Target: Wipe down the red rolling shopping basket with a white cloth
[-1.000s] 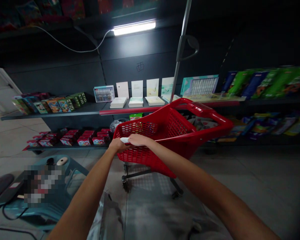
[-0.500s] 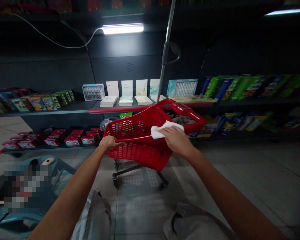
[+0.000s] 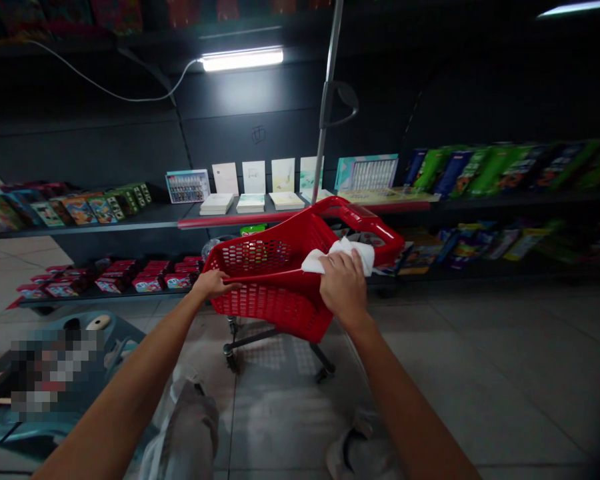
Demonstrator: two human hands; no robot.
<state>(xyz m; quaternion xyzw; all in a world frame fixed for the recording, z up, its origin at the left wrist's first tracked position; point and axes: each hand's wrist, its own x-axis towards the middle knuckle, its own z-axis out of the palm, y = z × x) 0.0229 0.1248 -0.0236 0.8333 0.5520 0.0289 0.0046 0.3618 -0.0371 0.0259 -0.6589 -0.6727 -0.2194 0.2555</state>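
Observation:
A red plastic shopping cart (image 3: 275, 307) with perforated sides stands in front of me on dark legs with casters. My left hand (image 3: 214, 284) is closed over the near rim at the cart's left end. In my right hand (image 3: 345, 283) is a white cloth (image 3: 363, 257), bunched under the fingers and pressed against the cart's near rim, just below the red handle (image 3: 380, 233). The palm side of the right hand is hidden.
Shelves (image 3: 165, 215) run behind the cart with boxes, white booklets (image 3: 217, 203) and green packets (image 3: 495, 170). A metal pole (image 3: 325, 113) rises by the cart. A lit tube lamp (image 3: 243, 60) hangs above. At lower left is a blue-grey plastic stool-like object (image 3: 115, 333), partly pixelated.
My right hand has turned more upright, and the cloth under it has shifted slightly right and bunched up more. My left hand stays on the rim. The view has shifted a little.

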